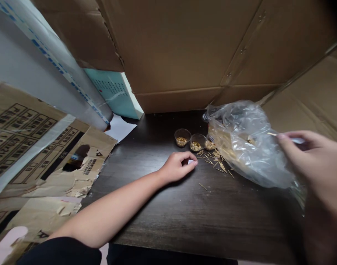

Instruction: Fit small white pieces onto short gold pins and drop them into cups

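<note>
Cardboard panel (179, 44) behind the crumpled clear bag (245, 123); dark wood-grain table (162, 209) beneath. Right hand (314, 158), at bag's right edge, pinching one slim gold pin (272, 134). Left hand (175, 167), left of bag: fingers curled in, hold unclear. Three clear cups (182, 131) of gold pieces (181, 140) left of bag, which partly hides the nearest. Loose pins (218, 156) scattered alongside.

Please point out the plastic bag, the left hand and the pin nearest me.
Plastic bag (251, 158), head view: crumpled side.
Left hand (175, 167), head view: its back.
Nearest pin (203, 187), head view: its middle.
</note>
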Available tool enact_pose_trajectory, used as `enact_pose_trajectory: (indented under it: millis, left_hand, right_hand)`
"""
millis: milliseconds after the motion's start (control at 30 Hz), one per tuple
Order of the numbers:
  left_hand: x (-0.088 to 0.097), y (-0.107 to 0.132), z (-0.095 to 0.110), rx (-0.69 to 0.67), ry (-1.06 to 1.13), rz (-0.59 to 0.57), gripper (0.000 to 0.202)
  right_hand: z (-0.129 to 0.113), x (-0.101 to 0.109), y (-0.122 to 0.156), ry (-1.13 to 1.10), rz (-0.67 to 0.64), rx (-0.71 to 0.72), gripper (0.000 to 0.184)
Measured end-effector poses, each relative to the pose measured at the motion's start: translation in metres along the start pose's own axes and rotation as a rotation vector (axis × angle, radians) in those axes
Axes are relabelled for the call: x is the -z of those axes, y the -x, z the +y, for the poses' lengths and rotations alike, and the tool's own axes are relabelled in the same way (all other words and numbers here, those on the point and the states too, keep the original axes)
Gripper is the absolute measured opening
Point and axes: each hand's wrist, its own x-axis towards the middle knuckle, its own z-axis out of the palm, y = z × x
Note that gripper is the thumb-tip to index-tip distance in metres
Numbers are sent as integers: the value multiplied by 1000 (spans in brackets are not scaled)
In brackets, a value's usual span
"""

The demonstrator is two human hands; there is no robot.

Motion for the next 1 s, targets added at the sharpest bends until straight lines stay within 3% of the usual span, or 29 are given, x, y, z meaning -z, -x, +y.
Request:
enact_pose_trajectory:
  millis: [67, 133, 267, 333, 433, 533, 733, 833, 1000]
  left_hand:
    - [-1, 0, -1, -11, -16, -17, 20]
    - [-1, 1, -2, -27, -33, -36, 19]
    - [-1, 1, -5, -51, -38, -72, 19]
    - [-1, 0, -6, -52, -37, -79, 19]
    - [-1, -1, -7, -48, -39, -74, 20]
    - [0, -1, -7, -48, -41, -62, 21]
    - [-1, -1, -10, -67, -44, -71, 19]
    - [-1, -2, -10, -72, -45, -75, 18]
    - [-1, -2, -10, -75, -39, -83, 16]
  right_hand:
    - [-6, -2, -13, 88, -54, -123, 24]
    - [-18, -2, -20, 147, -95, -137, 17]
    - [-56, 4, -26, 122, -32, -7, 18]
    - [-83, 2, -32, 67, -82, 151, 21]
    - [-120, -15, -50, 183, -411, 342, 23]
    - [-141, -42, -70, 410, -731, 365, 24]
    - [-148, -80, -89, 472, -877, 361, 12]
    - [-149, -87, -91, 467, -941, 372, 12]
    - [-146, -84, -92, 443, -941, 408, 9]
